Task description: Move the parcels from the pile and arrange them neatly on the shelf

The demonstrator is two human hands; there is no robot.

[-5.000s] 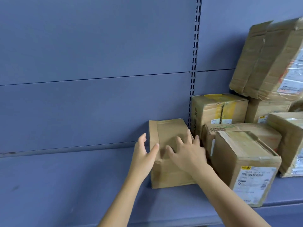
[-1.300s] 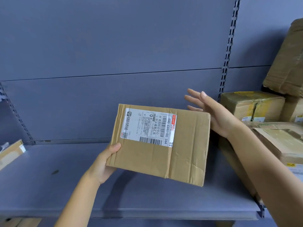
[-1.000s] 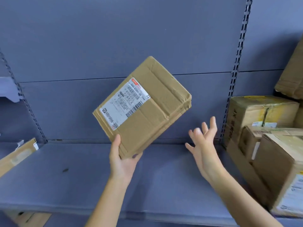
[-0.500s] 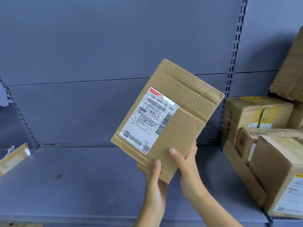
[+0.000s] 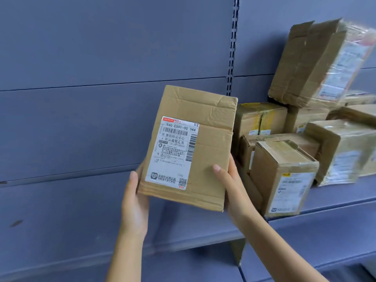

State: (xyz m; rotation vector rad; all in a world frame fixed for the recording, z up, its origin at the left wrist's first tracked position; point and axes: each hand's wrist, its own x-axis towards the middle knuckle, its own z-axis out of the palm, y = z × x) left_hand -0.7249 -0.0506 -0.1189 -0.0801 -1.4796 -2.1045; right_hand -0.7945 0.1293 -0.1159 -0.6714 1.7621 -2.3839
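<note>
I am holding one parcel up in the air, in front of the blue shelf. It is not put down yet. My left hand grips its bottom left corner. My right hand grips the bottom right edge, with the thumb on the front.

I think this is the step where I carry the parcel to its spot. Next I should lower it onto the bare part of the shelf, just left of the other parcels, and set it straight beside them.

The parcel is a flat brown cardboard box, standing tall and a bit tilted. It has creases near the top and a white label with bar codes on the front.
</note>
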